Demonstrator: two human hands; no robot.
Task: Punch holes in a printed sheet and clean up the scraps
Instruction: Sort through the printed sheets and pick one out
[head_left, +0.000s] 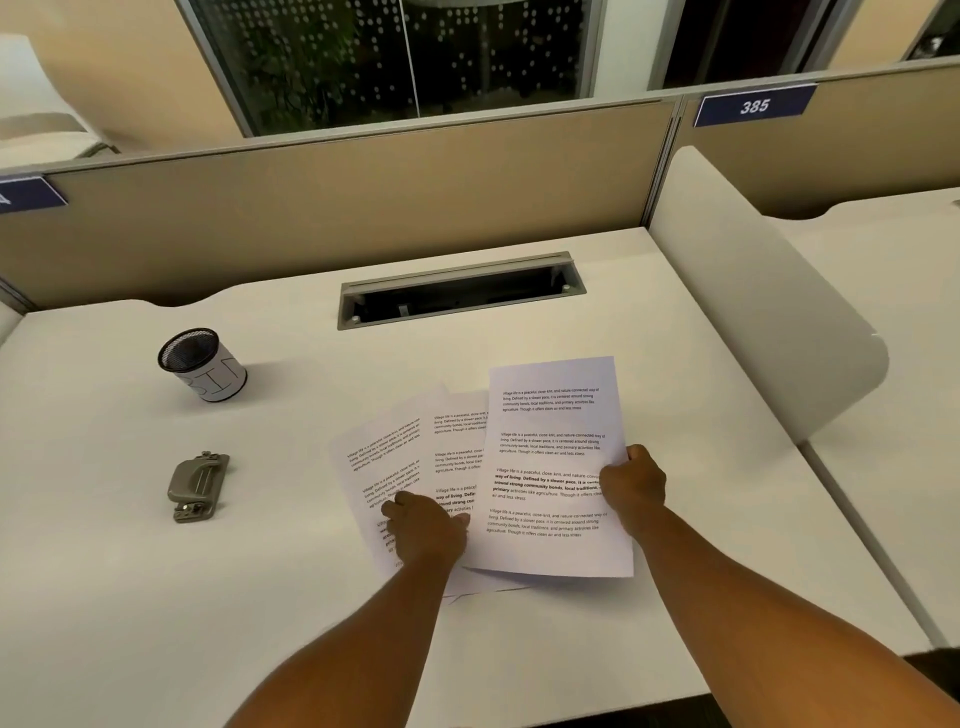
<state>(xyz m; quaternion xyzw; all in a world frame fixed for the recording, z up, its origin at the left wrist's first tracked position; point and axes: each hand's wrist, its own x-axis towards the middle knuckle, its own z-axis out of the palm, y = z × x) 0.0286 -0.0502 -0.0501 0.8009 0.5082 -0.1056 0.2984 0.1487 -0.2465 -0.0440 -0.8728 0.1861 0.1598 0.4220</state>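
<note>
The person's right hand gripped the right edge of the top sheet, fingers curled around the margin roughly halfway down the page, the thumb hidden beneath or behind the paper. That sheet sat on the white surface, overlapping two more printed sheets fanned out to its left. The left hand rested on those lower sheets; its fingers were bent downward onto the paper, apparently pressing it in place, though whether they pinched an edge could not be told.

The hole punch, a small grey metal tool, lay well apart to the left, untouched. Behind it stood a black mesh cup wrapped in a white label, probably meant as the bin for scraps.

The paper looked thin, light and floppy. Held by one edge alone it would likely sag and curl, so a hold at the middle of a long side, as the right hand had, seemed sensible, with the other hand free to support the opposite margin. Sheets would slide easily over one another and over the smooth surface. The punch looked stiff and fairly heavy for its size, best taken around its body.
</note>
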